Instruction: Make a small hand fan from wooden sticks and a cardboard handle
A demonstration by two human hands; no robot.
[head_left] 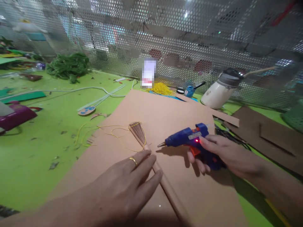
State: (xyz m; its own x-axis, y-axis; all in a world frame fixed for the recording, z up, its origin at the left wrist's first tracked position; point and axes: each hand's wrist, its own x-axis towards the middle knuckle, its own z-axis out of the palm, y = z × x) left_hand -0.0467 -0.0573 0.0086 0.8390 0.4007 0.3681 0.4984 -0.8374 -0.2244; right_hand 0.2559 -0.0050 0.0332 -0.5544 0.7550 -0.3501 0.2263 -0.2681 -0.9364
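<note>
My right hand (219, 153) is wrapped round the handle of a blue glue gun (187, 138), whose red light glows and whose nozzle points left toward a small broom. The little broom (151, 157) has a fan of thin brown sticks at its far end and a wooden stick handle running toward me. My left hand (125, 181), wearing a gold ring, presses its fingers down flat on that handle. Thin yellow thread (111, 130) loops around the broom's fan. Everything lies on a tan cardboard sheet (153, 116).
A green table top (35, 148) carries scraps, a magenta object (14, 116) at left, green fibre pile (67, 66), yellow fibres (161, 89), a blue pot with a brush (190, 90), a white jug (219, 91) and brown sheets (267, 135). Perforated metal panel (165, 37) behind.
</note>
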